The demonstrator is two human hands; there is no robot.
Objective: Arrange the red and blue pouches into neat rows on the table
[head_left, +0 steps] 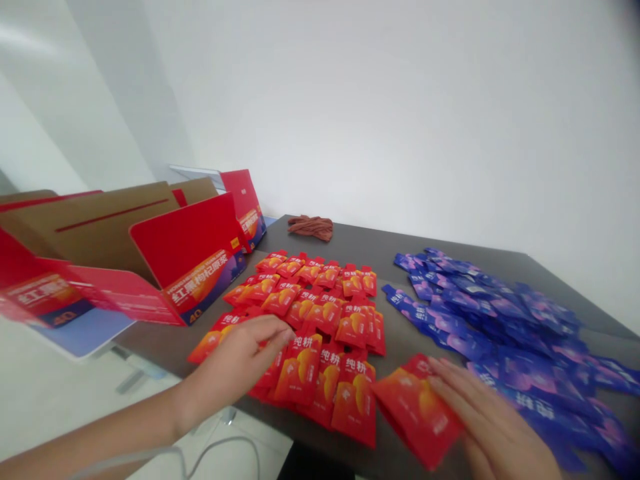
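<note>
My left hand (pixel 240 360) lies with its fingers nearly together on the near edge of a spread of red sachets (pixel 320 320) with orange fruit pictures and Chinese print. My right hand (pixel 493 420), slightly blurred, rests its fingers on a small stack of red sachets (pixel 413 413) at the front of the dark grey table (pixel 350 243). Its thumb is hidden, so any grip cannot be seen. Just right of that hand, a large loose heap of blue-purple sachets (pixel 495 313) covers the table's right side.
Red and brown cardboard display boxes (pixel 190 253) stand open along the table's left side, some overhanging its edge. A coiled reddish-brown bundle (pixel 311 227) lies at the far edge. A thin white cable (pixel 220 453) crosses below my left forearm. White walls rise behind.
</note>
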